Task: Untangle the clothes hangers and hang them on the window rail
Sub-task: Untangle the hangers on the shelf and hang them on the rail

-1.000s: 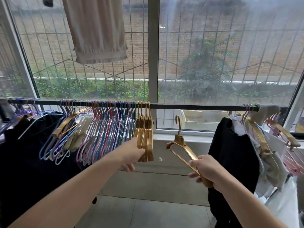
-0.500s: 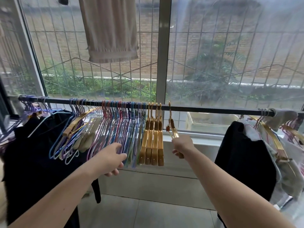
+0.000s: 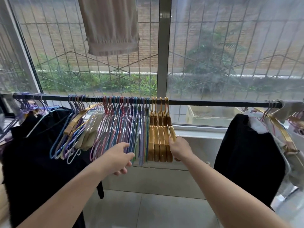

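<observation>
1. The right hand [image 3: 180, 149] grips the rightmost gold hanger [image 3: 171, 129], hooked on the window rail [image 3: 213, 103] beside the other gold hangers [image 3: 156, 137].
2. The left hand [image 3: 120, 159], fingers loosely curled and empty, hovers at the coloured wire hangers [image 3: 125, 129].

A dark window rail [image 3: 205, 102] runs across in front of a barred window. A tight row of colored wire hangers [image 3: 121, 125] hangs on it, and just to their right a group of gold hangers [image 3: 158, 134]. The right hand [image 3: 180, 149] grips the rightmost gold hanger low down. The left hand [image 3: 118, 157] reaches toward the wire hangers with loosely bent fingers. Black garments [image 3: 250, 155] hang at both ends, and a beige cloth [image 3: 111, 25] above.
</observation>
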`<state>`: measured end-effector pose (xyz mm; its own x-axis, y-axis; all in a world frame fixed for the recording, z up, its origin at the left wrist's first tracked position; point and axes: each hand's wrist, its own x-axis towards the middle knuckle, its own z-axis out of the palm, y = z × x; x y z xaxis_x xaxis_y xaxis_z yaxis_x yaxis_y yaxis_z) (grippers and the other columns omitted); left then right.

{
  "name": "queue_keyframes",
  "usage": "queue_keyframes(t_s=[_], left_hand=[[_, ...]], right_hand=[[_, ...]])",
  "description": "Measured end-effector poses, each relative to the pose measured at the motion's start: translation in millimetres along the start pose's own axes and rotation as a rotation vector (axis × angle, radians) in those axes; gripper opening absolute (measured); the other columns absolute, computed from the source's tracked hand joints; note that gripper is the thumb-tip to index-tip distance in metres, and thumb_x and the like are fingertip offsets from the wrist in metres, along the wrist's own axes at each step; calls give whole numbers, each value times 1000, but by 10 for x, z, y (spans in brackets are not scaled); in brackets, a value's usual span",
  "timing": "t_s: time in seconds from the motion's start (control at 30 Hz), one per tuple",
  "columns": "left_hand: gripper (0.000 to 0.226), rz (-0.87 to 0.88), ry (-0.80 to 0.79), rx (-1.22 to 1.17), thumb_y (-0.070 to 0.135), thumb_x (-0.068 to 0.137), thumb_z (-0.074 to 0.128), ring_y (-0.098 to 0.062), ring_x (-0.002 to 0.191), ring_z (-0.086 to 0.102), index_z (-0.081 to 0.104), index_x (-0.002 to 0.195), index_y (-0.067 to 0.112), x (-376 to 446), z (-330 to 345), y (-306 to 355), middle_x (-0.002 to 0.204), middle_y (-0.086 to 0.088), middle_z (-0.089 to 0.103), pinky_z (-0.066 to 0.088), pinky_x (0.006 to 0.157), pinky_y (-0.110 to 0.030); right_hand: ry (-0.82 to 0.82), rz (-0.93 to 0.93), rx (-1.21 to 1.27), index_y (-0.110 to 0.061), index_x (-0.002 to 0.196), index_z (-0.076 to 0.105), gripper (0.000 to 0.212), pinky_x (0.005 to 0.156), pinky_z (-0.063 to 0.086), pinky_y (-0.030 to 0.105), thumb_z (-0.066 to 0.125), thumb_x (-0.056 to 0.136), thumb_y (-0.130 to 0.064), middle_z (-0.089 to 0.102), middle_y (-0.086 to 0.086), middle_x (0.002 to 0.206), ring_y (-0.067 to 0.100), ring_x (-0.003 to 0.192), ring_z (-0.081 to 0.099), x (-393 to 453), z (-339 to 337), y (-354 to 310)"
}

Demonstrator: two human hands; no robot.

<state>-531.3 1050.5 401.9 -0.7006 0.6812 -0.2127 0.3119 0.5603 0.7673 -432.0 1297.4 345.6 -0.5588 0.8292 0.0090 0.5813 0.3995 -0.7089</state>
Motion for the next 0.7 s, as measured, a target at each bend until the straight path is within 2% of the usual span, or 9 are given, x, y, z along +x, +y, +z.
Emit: queue_keyframes(t_s=[0.1, 0.17, 0.27, 0.33, 0.37, 0.47, 0.57, 0.67, 0.7], left_hand=[[48, 59, -90, -4, 27, 103, 57, -18, 68, 71, 42, 150, 24, 38, 147, 68, 96, -7, 74, 56, 57, -27], [32, 97, -192, -23, 25, 104, 56, -20, 71, 71, 54, 136, 23, 66, 383, 120, 96, -7, 75, 59, 64, -30], [18, 129, -342, -91, 18, 104, 54, -19, 63, 66, 62, 120, 18, 146, 934, 83, 89, -9, 75, 53, 59, -32], [18, 120, -431, -94, 15, 104, 53, -18, 58, 64, 63, 118, 15, 213, 1321, -24, 84, -11, 74, 51, 57, -29], [18, 106, -543, -65, 15, 103, 53, -18, 58, 64, 64, 118, 14, 208, 1731, -85, 84, -11, 73, 50, 58, -29], [19, 41, -724, -35, 15, 104, 52, -18, 61, 63, 63, 120, 12, 88, 2525, -277, 85, -10, 72, 50, 58, -27], [20, -25, -923, 22, 13, 104, 51, -19, 64, 61, 61, 121, 10, -313, 3311, -389, 92, -12, 69, 47, 55, -23], [21, -40, -1095, 100, 12, 104, 52, -19, 62, 60, 61, 122, 7, -866, 3939, -440, 93, -13, 68, 45, 54, -23], [20, -37, -1137, 133, 12, 103, 53, -18, 62, 61, 62, 120, 7, -1067, 4116, -444, 93, -12, 69, 46, 55, -24]], right_hand=[[10, -20, 62, -10, 138, 50, 56, 103, 47, 47, 45, 100, -51, 59, 14, 135, 32, 121, 58, -151, -30, 83], [46, 3, 144, -10, 151, 38, 65, 112, 39, 43, 42, 102, -53, 49, 13, 148, 30, 135, 47, -316, -49, 268], [137, 77, 253, -16, 145, 43, 56, 101, 44, 36, 40, 103, -53, 57, 4, 136, 23, 122, 56, -628, -81, 726], [143, 185, 293, -19, 137, 51, 49, 99, 49, 40, 43, 101, -51, 63, 1, 126, 22, 111, 62, -862, -25, 1080], [158, 304, 271, -20, 132, 54, 46, 99, 50, 41, 46, 99, -51, 64, 0, 122, 22, 109, 64, -1110, -6, 1537], [65, 544, 141, -20, 124, 58, 35, 97, 51, 41, 53, 97, -41, 65, 3, 119, 26, 111, 62, -1789, 64, 2403], [32, 788, 70, -18, 129, 56, 34, 92, 47, 32, 54, 98, -30, 62, 5, 123, 28, 115, 59, -2706, -27, 3131], [128, 1060, 102, -17, 132, 56, 39, 92, 47, 31, 53, 93, -26, 63, 9, 127, 28, 114, 59, -3677, -193, 3749], [174, 1130, 130, -16, 131, 56, 40, 84, 49, 30, 52, 92, -26, 63, 9, 122, 28, 107, 60, -4012, -252, 3909]])
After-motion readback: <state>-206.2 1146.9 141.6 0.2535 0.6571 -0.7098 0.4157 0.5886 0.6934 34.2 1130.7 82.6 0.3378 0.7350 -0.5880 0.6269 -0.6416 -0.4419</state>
